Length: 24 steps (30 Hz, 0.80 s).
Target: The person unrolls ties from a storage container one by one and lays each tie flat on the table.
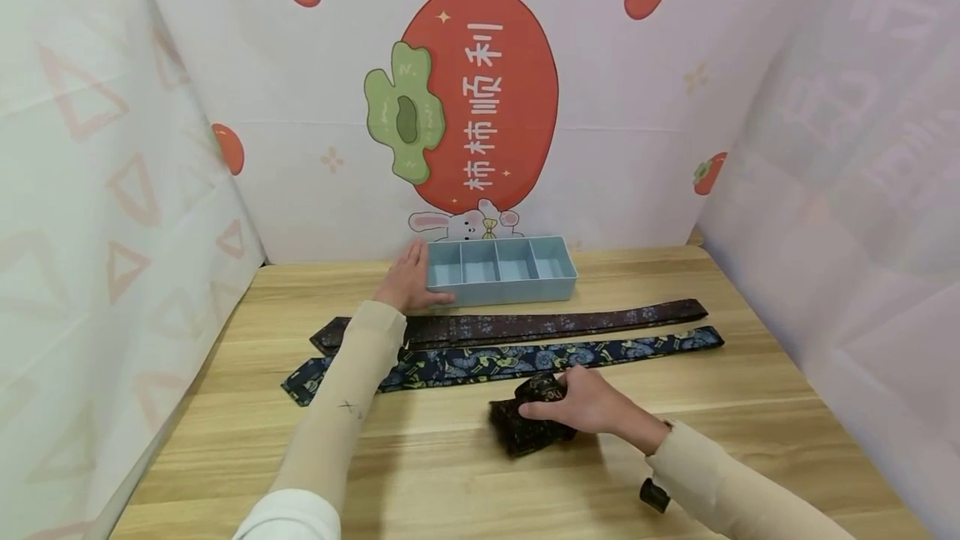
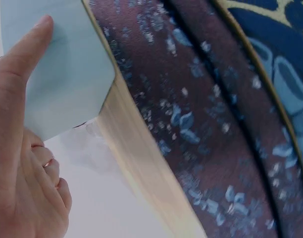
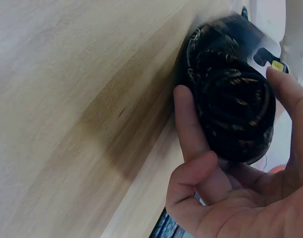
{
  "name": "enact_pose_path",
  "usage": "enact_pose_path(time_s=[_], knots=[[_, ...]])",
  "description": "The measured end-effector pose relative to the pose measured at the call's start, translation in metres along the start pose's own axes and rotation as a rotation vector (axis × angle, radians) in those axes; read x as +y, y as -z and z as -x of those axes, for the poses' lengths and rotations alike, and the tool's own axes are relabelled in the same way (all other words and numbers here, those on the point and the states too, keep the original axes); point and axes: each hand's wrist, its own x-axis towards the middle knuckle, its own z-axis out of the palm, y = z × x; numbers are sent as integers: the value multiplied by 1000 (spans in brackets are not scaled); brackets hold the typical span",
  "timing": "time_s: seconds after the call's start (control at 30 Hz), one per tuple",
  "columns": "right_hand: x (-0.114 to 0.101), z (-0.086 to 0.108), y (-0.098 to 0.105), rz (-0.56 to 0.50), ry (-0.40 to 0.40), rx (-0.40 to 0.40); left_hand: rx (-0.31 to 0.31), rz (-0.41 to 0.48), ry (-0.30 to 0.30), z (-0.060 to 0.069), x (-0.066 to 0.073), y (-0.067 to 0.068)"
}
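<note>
My left hand (image 1: 408,280) is at the left end of a pale blue box (image 1: 502,294) with several compartments. Its thumb lies along the front wall, its other fingers by the end wall. My right hand (image 1: 596,402) grips a black patterned necktie (image 3: 238,104), partly coiled, low over the table; blur hides some of its edge. A small dark piece (image 1: 654,495) shows beside the right sleeve; whether it joins the held necktie I cannot tell. Between the hands, a maroon floral necktie (image 1: 517,326) and a navy necktie (image 1: 480,363) with blue and yellow figures stretch lengthwise.
A wooden table (image 1: 450,482) carries everything. Printed cloth (image 1: 600,165) with persimmon pictures hangs behind the box, and pale cloth walls (image 1: 112,190) rise at both sides. My left forearm crosses over both flat neckties.
</note>
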Motion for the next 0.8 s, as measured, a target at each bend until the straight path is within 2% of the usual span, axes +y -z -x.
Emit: enact_pose_path(time_s=[0.17, 0.3, 0.43, 0.53, 0.67, 0.8], knots=[[8, 0, 5, -2, 18, -21, -13, 8, -42, 12, -5, 9], [16, 2, 13, -12, 55, -30, 9, 9, -88, 28, -1, 22], [23, 3, 20, -4, 61, -32, 47, -17, -112, 56, 12, 37], [28, 3, 25, 10, 71, -30, 110, -30, -146, 80, 24, 42], [31, 4, 32, 11, 98, -30, 150, 45, -206, 109, 46, 33], [27, 6, 39, 54, 130, -15, 61, 253, -242, 133, 72, 14]])
